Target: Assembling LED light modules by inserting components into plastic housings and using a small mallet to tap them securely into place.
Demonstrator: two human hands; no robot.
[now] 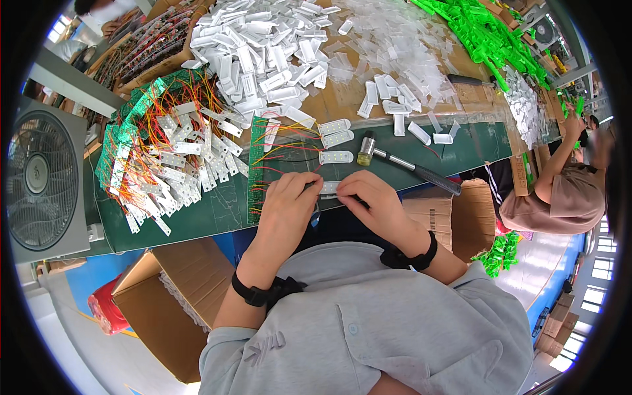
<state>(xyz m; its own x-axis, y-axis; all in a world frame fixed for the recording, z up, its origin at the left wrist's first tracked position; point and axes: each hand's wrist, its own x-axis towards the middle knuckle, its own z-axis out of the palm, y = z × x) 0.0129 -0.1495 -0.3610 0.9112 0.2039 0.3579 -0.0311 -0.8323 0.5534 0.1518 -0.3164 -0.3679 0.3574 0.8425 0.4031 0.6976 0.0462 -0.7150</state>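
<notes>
My left hand (287, 205) and my right hand (376, 203) meet at the near edge of the green table, fingertips pinched at the two ends of a small white LED board (329, 188). The fingers cover both of its ends. Just beyond it, more white LED boards (336, 157) lie in a column, some of them joined by red and yellow wires to a long green circuit board (255, 168) left of my hands. A mallet (408, 166) with a yellowish head and black grip rests to the right of the LED boards.
Wired boards (191, 155) are heaped at the left beside a grey fan (41, 174). White plastic housings (263, 52), clear covers (401, 46) and green parts (471, 33) pile up at the back. A cardboard box (168, 303) stands below left; another person (559, 178) sits at the right.
</notes>
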